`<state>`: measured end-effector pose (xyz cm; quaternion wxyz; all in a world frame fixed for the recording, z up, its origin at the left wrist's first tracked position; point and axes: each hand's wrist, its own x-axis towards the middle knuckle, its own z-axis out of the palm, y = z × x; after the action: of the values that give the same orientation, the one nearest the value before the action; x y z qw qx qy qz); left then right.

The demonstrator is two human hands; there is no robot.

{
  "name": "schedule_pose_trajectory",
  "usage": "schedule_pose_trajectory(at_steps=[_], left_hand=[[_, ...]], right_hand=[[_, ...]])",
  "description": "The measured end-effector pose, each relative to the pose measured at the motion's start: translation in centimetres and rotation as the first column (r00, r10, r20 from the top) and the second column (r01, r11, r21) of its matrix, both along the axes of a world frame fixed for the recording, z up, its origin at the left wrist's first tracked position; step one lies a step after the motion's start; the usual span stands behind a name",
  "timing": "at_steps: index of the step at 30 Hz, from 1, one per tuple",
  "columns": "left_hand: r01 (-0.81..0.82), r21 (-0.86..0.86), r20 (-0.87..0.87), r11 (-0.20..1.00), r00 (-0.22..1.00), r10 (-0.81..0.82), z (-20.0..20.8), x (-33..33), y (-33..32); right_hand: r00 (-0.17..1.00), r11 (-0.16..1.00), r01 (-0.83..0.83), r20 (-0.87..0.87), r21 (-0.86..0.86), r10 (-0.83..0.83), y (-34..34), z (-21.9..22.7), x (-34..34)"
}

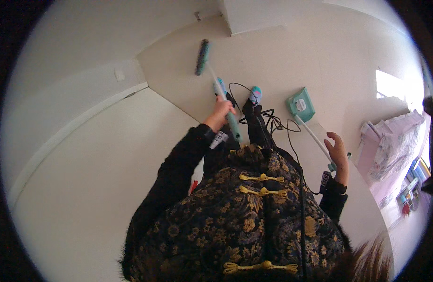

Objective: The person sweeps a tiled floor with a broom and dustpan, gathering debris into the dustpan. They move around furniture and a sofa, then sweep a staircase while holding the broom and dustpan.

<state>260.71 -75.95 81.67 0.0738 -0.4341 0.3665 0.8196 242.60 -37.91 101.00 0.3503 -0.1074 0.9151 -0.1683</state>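
My left hand [219,114] is closed around the shaft of a broom [216,81], just above its green grip. The broom has a white shaft and a green head with dark bristles, held out ahead to the left. My right hand [337,152] is on the right with fingers apart and slightly curled. Beneath it is the green end of a long-handled dustpan's white handle; my hand partly hides that end. The green dustpan [302,104] rests on the floor, with a round pale label inside.
A tangled black cable [272,121] hangs by my legs and loops near the dustpan. My feet wear blue footwear [256,95]. A bed with a pink cover [390,143] stands right; a wall corner [230,33] juts out ahead. A broad white surface [99,178] lies left.
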Motion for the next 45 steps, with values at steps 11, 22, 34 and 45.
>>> schedule_pose_trajectory(at_steps=[11,22,34,45], left_hand=[[0.319,0.2,-0.053,0.926,0.948,-0.315,7.7,-6.2,5.4],[0.203,0.041,-0.028,0.978,0.979,-0.202,4.9,-5.5,-0.6],[0.437,-0.882,-0.046,0.177,0.294,-0.955,-2.2,-28.2,12.3],[0.518,0.61,-0.179,0.6,0.827,-0.532,0.9,-40.4,19.3]], right_hand=[[0.974,0.982,0.181,-0.149,0.051,-0.172,9.9,-1.4,3.3],[0.747,0.86,0.51,-0.512,0.03,-0.425,14.1,-2.2,5.9],[0.58,0.656,0.754,-0.438,-0.032,-0.688,17.8,-4.1,7.8],[0.294,0.36,0.921,-0.343,-0.147,-0.892,20.3,-6.0,12.2]])
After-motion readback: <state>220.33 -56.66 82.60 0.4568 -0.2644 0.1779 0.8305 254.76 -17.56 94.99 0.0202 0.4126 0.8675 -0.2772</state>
